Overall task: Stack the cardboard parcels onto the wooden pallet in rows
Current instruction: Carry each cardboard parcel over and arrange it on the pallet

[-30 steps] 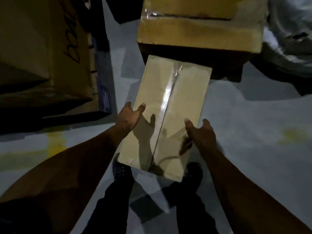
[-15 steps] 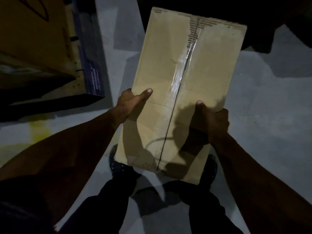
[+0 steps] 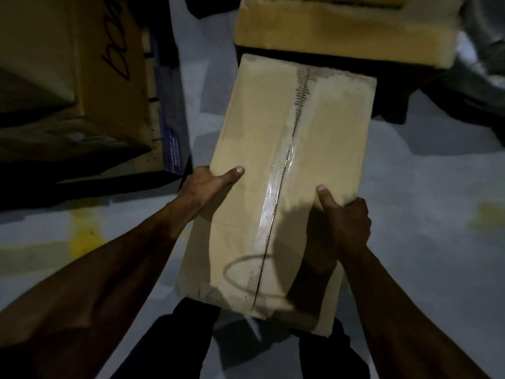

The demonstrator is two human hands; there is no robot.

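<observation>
A long brown cardboard parcel (image 3: 276, 149) with a clear-taped centre seam is held above the grey floor in front of me. My left hand (image 3: 203, 187) grips its left edge, thumb lying on the top face. My right hand (image 3: 345, 214) grips the right edge, thumb also on top. The fingers of both hands are hidden under the parcel. Beyond its far end lies another cardboard parcel (image 3: 341, 36) on a dark base, at the top of the view. No wooden pallet is plainly visible in this dim light.
A tall cardboard box (image 3: 90, 64) with black handwriting stands at the left, with a blue-edged flat pack (image 3: 170, 127) leaning against it. Yellow paint marks (image 3: 82, 236) stain the grey floor. My dark trousers and shoes show below the parcel. Something pale lies at the top right.
Both hands closed on the parcel's sides and lifted it off the floor. The view has tilted back up, so the far parcel shows again.
</observation>
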